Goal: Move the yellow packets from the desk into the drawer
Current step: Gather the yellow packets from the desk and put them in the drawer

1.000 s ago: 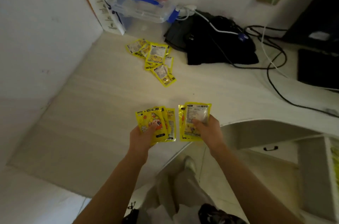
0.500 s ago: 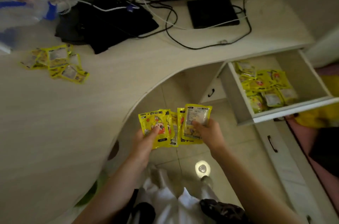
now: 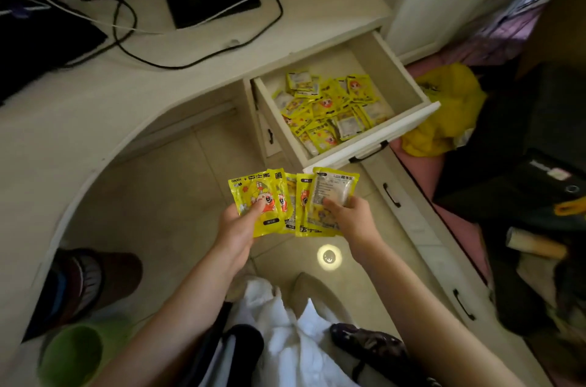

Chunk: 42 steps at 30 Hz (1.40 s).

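Below the open drawer (image 3: 374,145), each hand (image 3: 236,225) grips yellow packets (image 3: 260,201).

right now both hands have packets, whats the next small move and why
Probably carry both hands forward and right, over the open drawer, and release there. The left hand and right hand each grip a fan of yellow packets above the floor, short of the drawer front, where other packets already lie.

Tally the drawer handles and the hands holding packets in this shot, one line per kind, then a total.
Drawer handles: 4, on the open drawer, one left of it, two below
Hands holding yellow packets: 2, left hand, right hand
Total: 6
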{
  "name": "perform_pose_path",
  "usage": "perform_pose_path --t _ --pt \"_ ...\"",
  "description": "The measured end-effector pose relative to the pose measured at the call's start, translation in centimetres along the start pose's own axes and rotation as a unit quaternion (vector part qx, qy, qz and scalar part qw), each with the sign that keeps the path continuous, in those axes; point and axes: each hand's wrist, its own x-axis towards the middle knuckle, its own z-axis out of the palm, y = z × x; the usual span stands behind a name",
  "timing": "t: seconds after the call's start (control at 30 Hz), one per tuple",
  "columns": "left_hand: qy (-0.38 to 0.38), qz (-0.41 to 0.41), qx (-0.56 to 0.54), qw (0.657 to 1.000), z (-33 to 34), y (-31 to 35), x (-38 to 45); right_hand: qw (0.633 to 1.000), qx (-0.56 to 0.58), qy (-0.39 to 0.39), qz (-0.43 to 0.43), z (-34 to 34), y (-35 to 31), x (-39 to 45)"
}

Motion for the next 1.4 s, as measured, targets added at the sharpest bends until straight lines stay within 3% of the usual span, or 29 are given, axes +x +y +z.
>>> perform_pose_path --t 0.43,0.83,1.07,1.23,1.4 --pt "-0.017 -0.016 0.076 0.997 10.4 3.2 9.0 0.999 0.017 0.035 0.017 -5.9 -6.1 9.6" --pt "0.041 -0.054 0.091 0.994 15.6 6.5 17.6 0.997 -0.048 0.054 0.026 -7.1 -13.2 19.2" --pt "0.063 -0.069 0.078 0.993 18.8 5.8 21.3 0.993 -0.114 0.025 0.035 -8.1 -15.8 25.0" --pt "0.122 -0.101 0.07 0.985 19.8 2.4 25.5 0.988 -0.144 -0.022 0.047 -8.9 -17.0 29.4" --pt "0.178 -0.128 0.059 0.974 23.6 4.5 24.5 0.976 -0.203 -0.063 0.049 -9.2 -17.7 33.5"
